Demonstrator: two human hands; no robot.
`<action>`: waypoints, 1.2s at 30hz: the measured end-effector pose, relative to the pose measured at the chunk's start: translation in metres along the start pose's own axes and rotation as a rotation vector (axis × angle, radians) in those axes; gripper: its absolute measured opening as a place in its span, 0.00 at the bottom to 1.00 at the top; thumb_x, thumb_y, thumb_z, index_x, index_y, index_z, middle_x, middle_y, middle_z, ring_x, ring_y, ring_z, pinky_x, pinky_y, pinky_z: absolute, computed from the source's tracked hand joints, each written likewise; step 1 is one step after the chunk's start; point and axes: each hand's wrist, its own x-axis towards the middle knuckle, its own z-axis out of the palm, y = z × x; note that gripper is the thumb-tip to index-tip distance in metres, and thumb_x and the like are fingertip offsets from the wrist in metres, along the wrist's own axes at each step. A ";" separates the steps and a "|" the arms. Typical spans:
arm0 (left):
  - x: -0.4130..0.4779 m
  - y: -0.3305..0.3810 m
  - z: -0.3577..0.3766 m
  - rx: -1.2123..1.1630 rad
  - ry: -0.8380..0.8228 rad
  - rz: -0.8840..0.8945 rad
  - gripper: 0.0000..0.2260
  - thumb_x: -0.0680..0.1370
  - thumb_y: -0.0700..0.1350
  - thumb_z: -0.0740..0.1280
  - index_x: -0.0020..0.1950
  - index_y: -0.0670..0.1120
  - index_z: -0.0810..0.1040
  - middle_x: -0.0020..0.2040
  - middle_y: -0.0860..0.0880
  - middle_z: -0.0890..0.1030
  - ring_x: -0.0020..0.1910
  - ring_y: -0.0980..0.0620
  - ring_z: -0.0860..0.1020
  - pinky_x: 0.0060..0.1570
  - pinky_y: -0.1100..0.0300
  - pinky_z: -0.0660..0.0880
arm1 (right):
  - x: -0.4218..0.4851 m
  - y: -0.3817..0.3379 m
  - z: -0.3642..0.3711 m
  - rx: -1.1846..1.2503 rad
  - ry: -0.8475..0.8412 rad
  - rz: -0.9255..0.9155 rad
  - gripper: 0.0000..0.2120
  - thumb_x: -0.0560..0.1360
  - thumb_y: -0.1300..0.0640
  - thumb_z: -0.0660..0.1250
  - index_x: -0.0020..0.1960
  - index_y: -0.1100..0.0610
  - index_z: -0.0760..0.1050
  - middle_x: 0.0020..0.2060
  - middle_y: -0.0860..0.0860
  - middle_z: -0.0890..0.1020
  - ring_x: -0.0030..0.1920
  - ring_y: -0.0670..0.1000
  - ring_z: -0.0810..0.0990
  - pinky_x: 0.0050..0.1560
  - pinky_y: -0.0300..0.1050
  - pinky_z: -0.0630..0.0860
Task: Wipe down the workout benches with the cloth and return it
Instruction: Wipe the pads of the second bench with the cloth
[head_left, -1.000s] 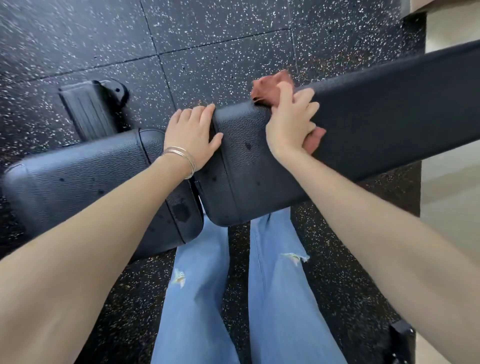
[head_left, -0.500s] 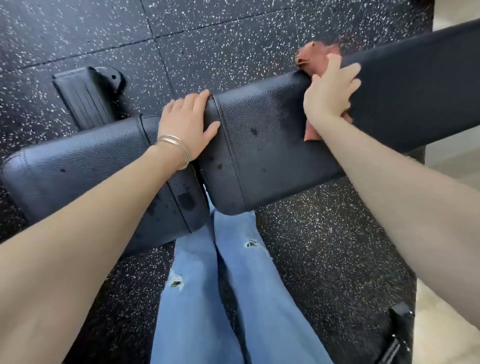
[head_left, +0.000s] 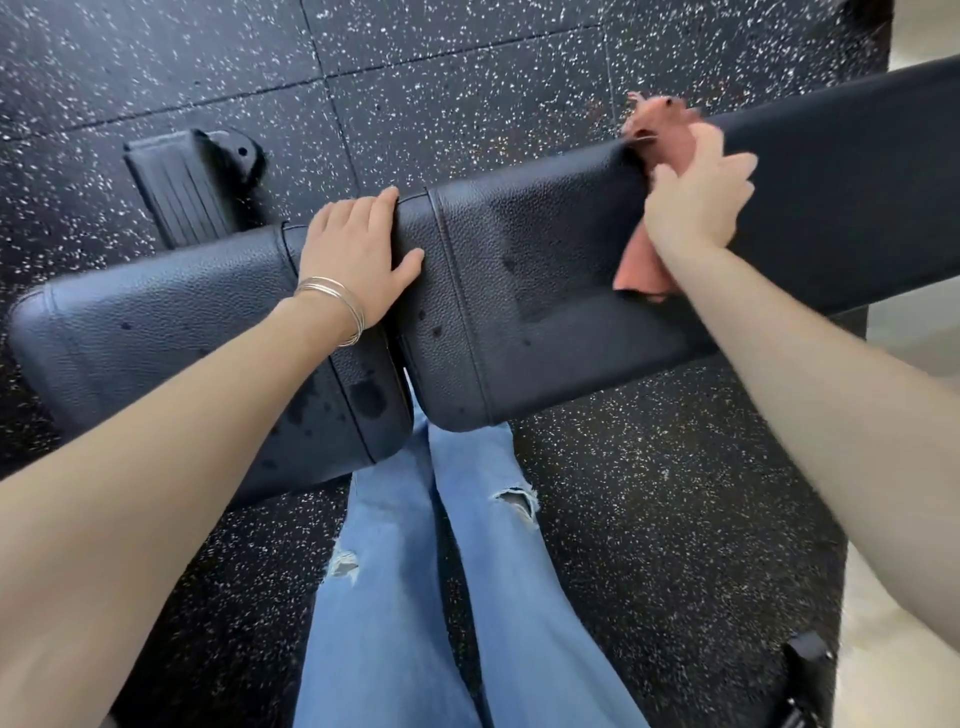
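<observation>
Floor (head_left: 467, 78): dark speckled rubber tiles, open all round the bench.
Long back pad (head_left: 545, 270): runs off to the right; a damp-looking streak lies between the hands, with far more pad beyond the cloth.
Seat pad (head_left: 171, 322): dark droplets near its inner end, apparently unwiped.
Right hand (head_left: 693, 208): fingers curled over the cloth (head_left: 641, 262), pressing it onto the back pad, which it spans from the far edge toward the near one.
Left hand (head_left: 358, 254): flat, fingers spread, bracing at the gap between pads.
Advice: keep even pressure, overlap strokes, and carry the cloth over both long edges.
</observation>
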 end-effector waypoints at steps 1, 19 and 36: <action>0.000 0.001 0.001 -0.001 0.008 -0.007 0.29 0.78 0.56 0.57 0.74 0.40 0.58 0.67 0.39 0.71 0.66 0.38 0.67 0.69 0.46 0.59 | 0.011 0.015 -0.010 -0.061 0.008 0.021 0.19 0.78 0.52 0.61 0.68 0.46 0.65 0.65 0.57 0.66 0.65 0.60 0.66 0.59 0.60 0.69; -0.007 0.020 0.002 0.083 0.010 -0.149 0.29 0.78 0.53 0.57 0.74 0.39 0.57 0.66 0.36 0.70 0.66 0.37 0.67 0.71 0.44 0.54 | -0.111 0.024 0.034 -0.035 -0.169 -0.611 0.20 0.75 0.57 0.64 0.66 0.46 0.68 0.53 0.54 0.70 0.52 0.58 0.69 0.45 0.55 0.69; -0.011 0.022 0.015 0.042 0.058 -0.163 0.32 0.78 0.55 0.57 0.76 0.39 0.52 0.68 0.35 0.67 0.68 0.36 0.65 0.72 0.41 0.49 | -0.187 0.066 0.067 0.080 -0.060 -0.129 0.23 0.74 0.60 0.68 0.65 0.46 0.69 0.55 0.54 0.70 0.52 0.58 0.69 0.42 0.55 0.68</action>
